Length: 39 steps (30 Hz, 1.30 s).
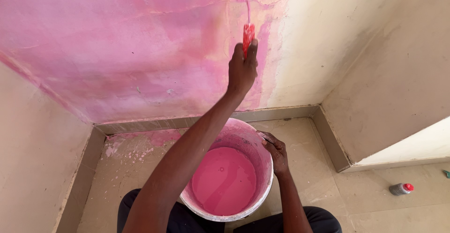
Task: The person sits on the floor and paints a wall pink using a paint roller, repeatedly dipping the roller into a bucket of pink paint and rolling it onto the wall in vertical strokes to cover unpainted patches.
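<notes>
Nearest, between the person's knees on the tiled floor, sits a white bucket of pink paint. Right hand grips the bucket's far right rim, fingers curled over the edge. Left hand is raised far up, closed around the red handle of a paint roller whose head is cut off at the top edge, against the wall, pink on its left part and cream on the right. A small grey bottle with red cap lies well apart at right.
</notes>
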### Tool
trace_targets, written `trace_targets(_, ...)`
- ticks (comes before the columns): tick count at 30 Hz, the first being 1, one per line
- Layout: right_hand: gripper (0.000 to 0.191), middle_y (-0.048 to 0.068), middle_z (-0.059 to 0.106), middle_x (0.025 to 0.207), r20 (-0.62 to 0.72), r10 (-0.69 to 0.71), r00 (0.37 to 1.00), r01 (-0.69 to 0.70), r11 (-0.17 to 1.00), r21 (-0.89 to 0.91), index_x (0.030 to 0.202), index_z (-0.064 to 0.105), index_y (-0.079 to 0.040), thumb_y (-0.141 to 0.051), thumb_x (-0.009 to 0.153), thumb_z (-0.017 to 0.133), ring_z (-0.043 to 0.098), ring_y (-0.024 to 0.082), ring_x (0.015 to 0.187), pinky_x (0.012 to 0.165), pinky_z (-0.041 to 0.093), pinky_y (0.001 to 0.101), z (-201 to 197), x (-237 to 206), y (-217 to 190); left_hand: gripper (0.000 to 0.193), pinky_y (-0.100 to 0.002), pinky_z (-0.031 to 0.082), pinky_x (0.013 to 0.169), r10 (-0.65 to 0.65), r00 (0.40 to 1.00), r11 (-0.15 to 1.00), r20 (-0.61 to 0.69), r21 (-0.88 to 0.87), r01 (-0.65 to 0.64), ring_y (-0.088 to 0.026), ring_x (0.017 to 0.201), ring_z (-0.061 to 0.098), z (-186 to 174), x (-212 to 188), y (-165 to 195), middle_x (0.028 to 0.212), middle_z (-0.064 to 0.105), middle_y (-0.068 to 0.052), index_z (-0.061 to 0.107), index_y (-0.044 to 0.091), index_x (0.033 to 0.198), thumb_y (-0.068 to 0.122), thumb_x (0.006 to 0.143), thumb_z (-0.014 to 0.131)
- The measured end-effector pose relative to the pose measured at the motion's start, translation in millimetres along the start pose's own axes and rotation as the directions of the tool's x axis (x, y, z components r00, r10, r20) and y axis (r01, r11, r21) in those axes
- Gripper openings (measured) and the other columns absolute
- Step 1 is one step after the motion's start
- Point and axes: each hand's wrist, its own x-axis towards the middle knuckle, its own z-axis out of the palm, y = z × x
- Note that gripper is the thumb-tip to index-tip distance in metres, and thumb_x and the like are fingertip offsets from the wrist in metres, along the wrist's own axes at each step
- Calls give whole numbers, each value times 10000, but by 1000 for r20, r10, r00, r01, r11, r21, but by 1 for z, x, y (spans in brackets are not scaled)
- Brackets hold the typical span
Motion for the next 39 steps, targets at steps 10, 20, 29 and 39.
trace_targets(10, 371, 140, 727, 1185, 20, -17, 1000, 17, 1000, -8, 1257, 690, 68, -91, 936, 593, 654, 218, 1087, 994, 491, 330, 0, 1, -1, 485, -336, 449, 480, -261, 965, 957, -14, 127, 261, -125, 539, 545, -19, -95, -121, 659, 561, -37, 504, 65, 974, 547, 1028, 504)
trace_targets(20, 369, 131, 730, 1188, 8, -4, 1000, 4, 1000, -14, 1249, 691, 67, -98, 934, 595, 660, 215, 1084, 991, 501, 333, 2, 0, -4, 469, -377, 494, 517, -75, 997, 979, 1, 190, 73, -173, 560, 612, -3, -58, -80, 646, 581, -81, 500, 59, 995, 526, 1031, 475)
trace_targets(29, 357, 132, 721, 1181, 9, -13, 1000, 13, 1000, 5, 1251, 692, 67, -104, 950, 605, 652, 212, 1073, 975, 502, 334, 1, -1, 0, 490, -383, 507, 497, 54, 998, 998, 44, 40, -55, -185, 534, 581, 22, 22, 22, 640, 582, -64, 466, 57, 965, 543, 1028, 485)
trace_targets(39, 348, 140, 722, 1197, 27, -22, 999, 21, 999, 47, 1250, 692, 66, -80, 951, 590, 664, 223, 1086, 981, 514, 341, 1, 1, 1, 462, -425, 489, 564, -136, 989, 937, 53, 332, 111, -261, 606, 651, -3, -74, -113, 680, 622, -133, 511, 77, 956, 533, 1022, 466)
